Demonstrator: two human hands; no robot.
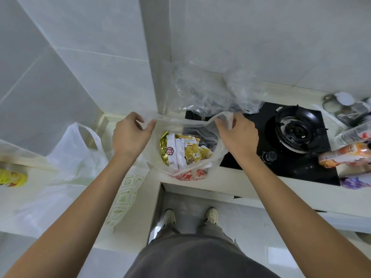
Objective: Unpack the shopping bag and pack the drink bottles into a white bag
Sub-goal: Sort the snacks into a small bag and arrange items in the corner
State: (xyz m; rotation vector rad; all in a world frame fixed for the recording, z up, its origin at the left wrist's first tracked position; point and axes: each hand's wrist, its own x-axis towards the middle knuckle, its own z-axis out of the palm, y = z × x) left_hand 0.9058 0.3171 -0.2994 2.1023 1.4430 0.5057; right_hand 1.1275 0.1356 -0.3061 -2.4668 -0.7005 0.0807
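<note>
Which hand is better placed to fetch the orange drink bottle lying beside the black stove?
The right hand. It grips the clear plastic bag handle beside the black gas stove, and the orange drink bottle lies past that stove on the right. The left hand would probably have to cross over the bag.

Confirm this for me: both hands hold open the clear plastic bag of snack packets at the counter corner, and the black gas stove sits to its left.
Not quite. In the head view the left hand and right hand do hold open the clear plastic bag of snack packets at the counter corner, but the black gas stove sits to its right, not its left.
</note>
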